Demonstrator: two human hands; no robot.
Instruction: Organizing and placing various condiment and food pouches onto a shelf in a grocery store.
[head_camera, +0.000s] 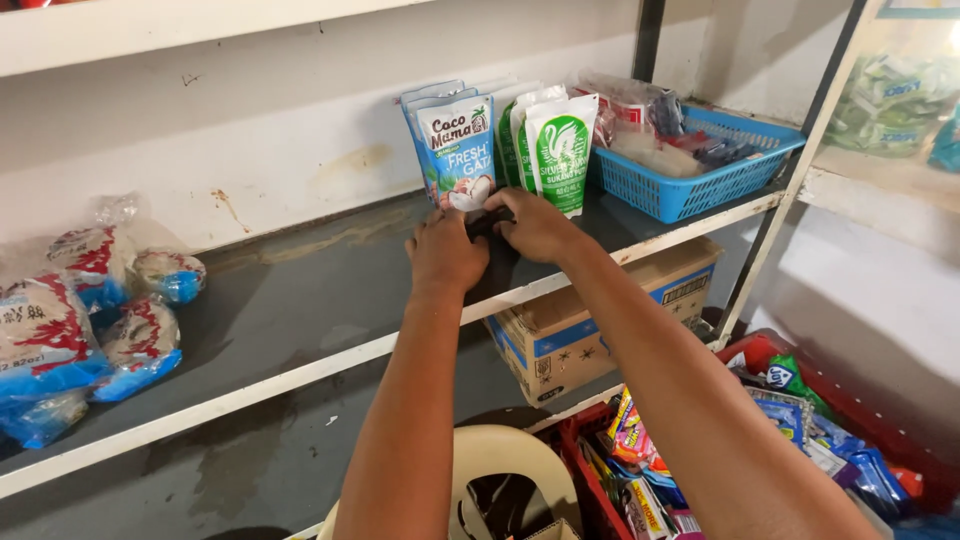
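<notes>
Both my hands rest on a dark shelf (300, 290) in front of a row of standing pouches. My left hand (443, 252) lies knuckles up on the shelf, fingers curled beside a small dark object that is mostly hidden. My right hand (535, 222) reaches across, its fingertips at the base of the blue pouch (457, 150) and on the same dark object. Green and white pouches (555, 145) stand upright just to the right of the blue ones. What the hands pinch between them cannot be made out.
A blue plastic basket (700, 180) with wrapped packets stands at the shelf's right end. Bagged goods in red, white and blue (90, 320) lie at the left. Below are a cardboard box (590, 330), a red crate of snack packets (700, 460) and a cream plastic stool (500, 470).
</notes>
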